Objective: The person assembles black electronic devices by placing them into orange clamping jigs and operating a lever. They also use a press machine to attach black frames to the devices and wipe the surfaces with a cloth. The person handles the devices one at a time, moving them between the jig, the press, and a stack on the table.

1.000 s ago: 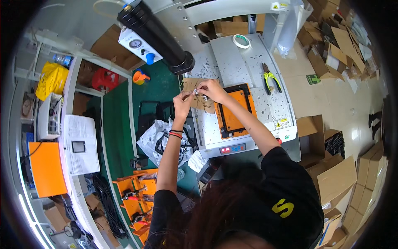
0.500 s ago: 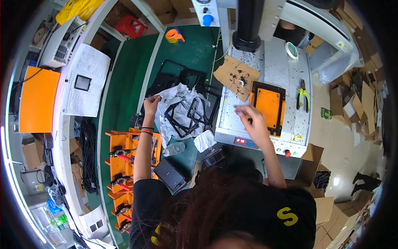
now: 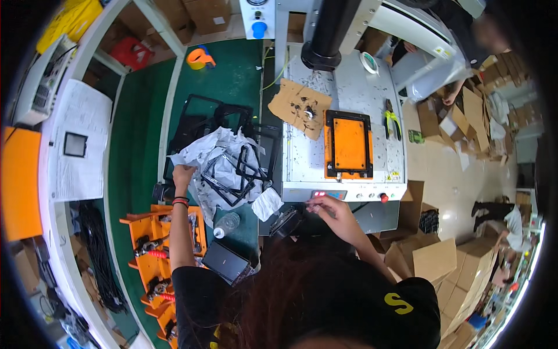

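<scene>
My left hand (image 3: 183,174) pinches the edge of a crumpled white sheet (image 3: 197,152), lifting that corner a little. Thin black rectangular frames (image 3: 224,195) lie on the sheet. My right hand (image 3: 332,210) is before the front panel of a white machine (image 3: 296,168), its fingertips drawn together near the small red display (image 3: 319,193). Whether anything is between those fingertips I cannot make out. On the machine's bed an orange fixture block (image 3: 350,145) carries a black frame (image 3: 328,142).
A torn cardboard piece (image 3: 290,110) with black scraps, green-handled pliers (image 3: 392,122) and a tape roll (image 3: 369,63) lie on the machine. A bottle (image 3: 226,224), white tissue (image 3: 267,203) and orange clamp fixtures (image 3: 139,232) are near my left arm. Another person's hand (image 3: 449,99) shows at the right.
My right hand has drawn back from beside the orange fixture toward the machine's front edge. My left hand still pinches the sheet. The whole view has shifted, and another person now shows at upper right.
</scene>
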The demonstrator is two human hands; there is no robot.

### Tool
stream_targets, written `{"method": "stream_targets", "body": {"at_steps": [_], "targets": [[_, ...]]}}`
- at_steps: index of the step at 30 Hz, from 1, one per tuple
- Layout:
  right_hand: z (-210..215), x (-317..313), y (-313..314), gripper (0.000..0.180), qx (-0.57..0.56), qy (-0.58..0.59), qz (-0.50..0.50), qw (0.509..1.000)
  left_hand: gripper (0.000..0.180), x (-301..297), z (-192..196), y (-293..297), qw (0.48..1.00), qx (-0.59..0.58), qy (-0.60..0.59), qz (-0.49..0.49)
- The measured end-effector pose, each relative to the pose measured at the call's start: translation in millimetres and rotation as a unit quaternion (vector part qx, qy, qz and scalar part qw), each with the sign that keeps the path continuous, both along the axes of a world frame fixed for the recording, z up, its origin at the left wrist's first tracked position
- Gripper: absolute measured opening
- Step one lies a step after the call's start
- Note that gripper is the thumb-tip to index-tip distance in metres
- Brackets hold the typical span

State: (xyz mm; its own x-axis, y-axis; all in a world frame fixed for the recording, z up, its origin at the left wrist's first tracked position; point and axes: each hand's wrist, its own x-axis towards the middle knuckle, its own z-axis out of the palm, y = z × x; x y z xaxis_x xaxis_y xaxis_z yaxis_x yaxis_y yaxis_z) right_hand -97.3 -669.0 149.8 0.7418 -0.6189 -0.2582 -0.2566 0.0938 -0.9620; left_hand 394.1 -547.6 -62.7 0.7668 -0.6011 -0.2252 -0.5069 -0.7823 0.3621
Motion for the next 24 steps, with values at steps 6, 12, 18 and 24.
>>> {"method": "stream_targets", "body": {"at_steps": [6,12,18,24], "targets": [[-11,-15,40,0.022,0.058,0.024,-0.057,0.996,0.041,-6,8,-10,0.999,0.048,-0.021,-0.013],[-28,-43,47,0.019,0.045,-0.040,-0.149,0.987,0.022,-55,130,3,0.992,-0.066,-0.045,-0.094],[-26,-85,20,0.014,0.028,-0.051,-0.013,0.998,0.024,-220,269,27,0.911,-0.345,0.219,-0.051],[-61,-135,27,0.019,0.204,-0.099,0.144,0.963,0.037,-379,229,43,0.839,-0.332,0.429,-0.053]]}}
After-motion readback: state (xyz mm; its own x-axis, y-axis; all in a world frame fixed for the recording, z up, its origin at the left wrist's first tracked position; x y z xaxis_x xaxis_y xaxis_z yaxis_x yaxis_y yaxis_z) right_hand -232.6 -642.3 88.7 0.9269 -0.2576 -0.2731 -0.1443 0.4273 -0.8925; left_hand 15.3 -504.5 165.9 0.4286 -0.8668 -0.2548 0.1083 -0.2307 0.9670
